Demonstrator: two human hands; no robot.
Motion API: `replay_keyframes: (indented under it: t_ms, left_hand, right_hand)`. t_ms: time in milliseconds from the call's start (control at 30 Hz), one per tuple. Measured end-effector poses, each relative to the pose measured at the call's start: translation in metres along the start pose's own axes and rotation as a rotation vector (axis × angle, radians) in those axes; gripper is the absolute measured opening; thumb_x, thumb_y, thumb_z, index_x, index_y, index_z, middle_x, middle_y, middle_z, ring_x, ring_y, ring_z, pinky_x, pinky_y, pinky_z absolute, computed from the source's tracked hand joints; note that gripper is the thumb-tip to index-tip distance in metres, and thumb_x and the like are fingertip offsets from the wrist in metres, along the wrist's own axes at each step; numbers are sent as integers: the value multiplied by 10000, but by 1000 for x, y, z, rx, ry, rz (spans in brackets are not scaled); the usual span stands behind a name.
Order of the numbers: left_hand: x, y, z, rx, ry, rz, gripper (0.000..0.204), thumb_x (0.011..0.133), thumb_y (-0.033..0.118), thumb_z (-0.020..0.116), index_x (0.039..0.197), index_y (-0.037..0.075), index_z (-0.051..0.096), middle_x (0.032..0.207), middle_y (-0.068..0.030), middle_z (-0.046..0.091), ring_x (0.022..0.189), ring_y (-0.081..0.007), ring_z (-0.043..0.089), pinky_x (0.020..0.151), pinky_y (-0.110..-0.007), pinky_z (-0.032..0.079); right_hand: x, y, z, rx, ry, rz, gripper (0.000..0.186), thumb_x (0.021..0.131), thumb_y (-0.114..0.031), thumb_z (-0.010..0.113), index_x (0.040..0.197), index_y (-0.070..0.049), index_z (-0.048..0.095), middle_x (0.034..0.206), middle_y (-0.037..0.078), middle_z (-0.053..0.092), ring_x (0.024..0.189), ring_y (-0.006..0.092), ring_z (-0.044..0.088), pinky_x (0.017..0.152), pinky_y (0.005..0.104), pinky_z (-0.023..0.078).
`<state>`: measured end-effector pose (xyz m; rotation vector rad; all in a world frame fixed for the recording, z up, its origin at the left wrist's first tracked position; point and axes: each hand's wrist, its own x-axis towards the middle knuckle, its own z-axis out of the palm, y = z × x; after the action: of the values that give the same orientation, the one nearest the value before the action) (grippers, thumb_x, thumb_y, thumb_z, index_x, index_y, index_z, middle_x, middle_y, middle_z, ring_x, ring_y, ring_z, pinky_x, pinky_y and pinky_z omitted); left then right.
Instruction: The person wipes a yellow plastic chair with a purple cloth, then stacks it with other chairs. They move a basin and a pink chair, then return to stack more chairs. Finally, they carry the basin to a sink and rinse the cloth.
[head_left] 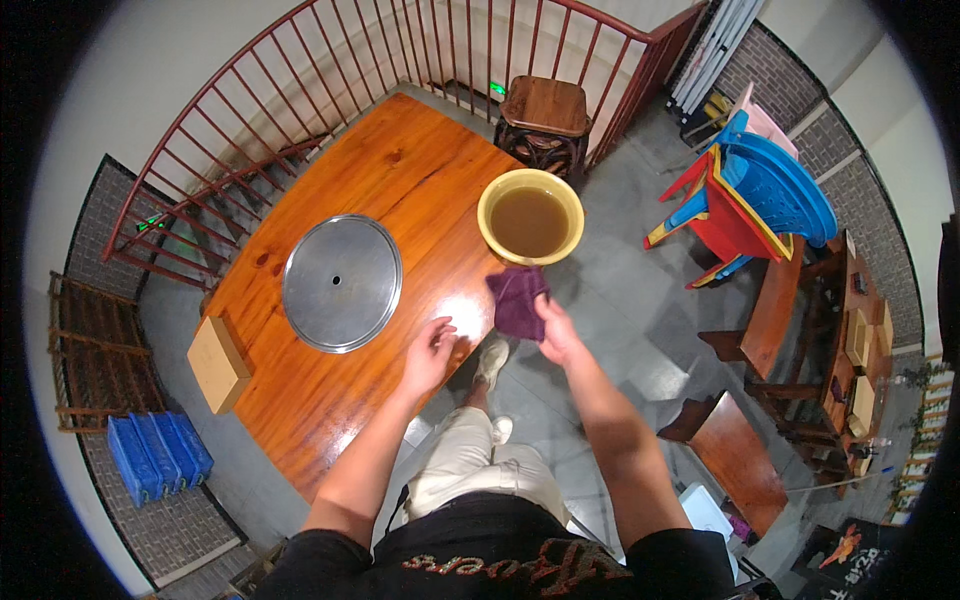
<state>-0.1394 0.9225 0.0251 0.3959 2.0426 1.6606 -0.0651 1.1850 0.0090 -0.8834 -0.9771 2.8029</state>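
My right hand [556, 330] grips a dark purple cloth [517, 302], which hangs just in front of a yellow basin [490, 238]. Murky brown water [530, 222] fills much of the basin, which sits at the right edge of a glossy wooden table [430, 160]. Over the table's near right edge is my left hand [431, 350], fingers loosely curled and apart, holding nothing. To its left, a round metal lid [343, 285] with a small dark hole in its middle lies flat on the table.
A tan box [218, 366] rests at the table's left edge. Red railing [270, 80] curves behind, beside a wooden stool [546, 106]. At right stand stacked plastic chairs [740, 205], a wooden bench [728, 462] and another table [848, 340]. Blue crates [160, 458] are at far left.
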Motion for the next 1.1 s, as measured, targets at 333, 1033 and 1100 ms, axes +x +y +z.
replay_keyframes:
  t_ms: [333, 1033, 1100]
  left_hand:
    - [164, 17, 61, -68, 27, -9, 374, 966, 3, 553, 1339, 10, 532, 1183, -118, 648, 1062, -170, 630, 923, -305, 522]
    - [333, 28, 69, 23, -233, -486, 241, 979, 8, 595, 1206, 56, 660, 947, -19, 688, 778, -108, 620, 641, -273, 543]
    - [328, 32, 85, -46, -264, -473, 245, 966, -27, 593, 1185, 49, 669, 869, 22, 626, 712, -70, 549, 598, -239, 494]
  right_hand:
    - [93, -128, -4, 21, -5, -87, 577, 1064, -473, 399, 1464, -60, 439, 1407, 92, 571, 1268, 221, 565, 1106, 415, 423]
    - [134, -142, -113, -851, 468, 49, 253, 947, -130, 629, 1148, 23, 643, 997, 75, 706, 866, 162, 673, 771, 332, 585]
    - [113, -148, -125, -825, 440, 54, 206, 954, -109, 621, 1114, 15, 661, 974, 67, 708, 860, 154, 672, 772, 323, 585]
